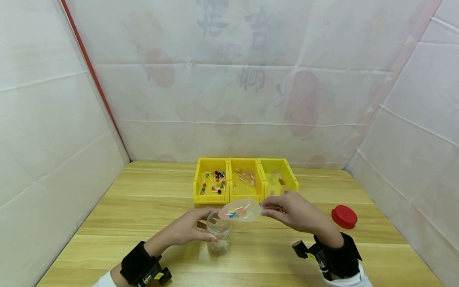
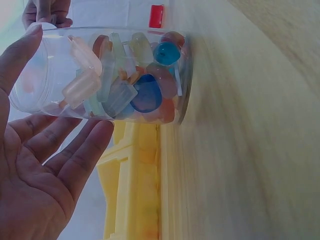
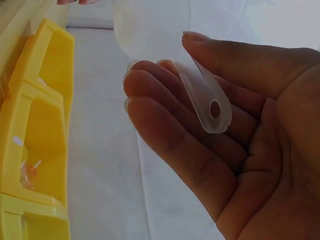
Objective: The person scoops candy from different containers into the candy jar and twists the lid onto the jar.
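Observation:
A clear plastic jar (image 1: 219, 237) stands on the wooden table (image 1: 143, 207), partly filled with coloured lollipops and candies (image 2: 145, 95). My left hand (image 1: 195, 229) grips the jar from its left side, thumb at the rim and fingers (image 2: 75, 150) along the wall. My right hand (image 1: 283, 211) pinches the handle (image 3: 207, 100) of a translucent scoop (image 1: 241, 210). The scoop is held level just above the jar's mouth and carries a few lollipops.
Three yellow bins stand side by side behind the jar: the left bin (image 1: 211, 185) with dark and coloured lollipops, the middle bin (image 1: 246, 182) with pale ones, the right bin (image 1: 279, 179) with a few pieces. A red lid (image 1: 344, 216) lies at the right. White sheeting walls surround the table.

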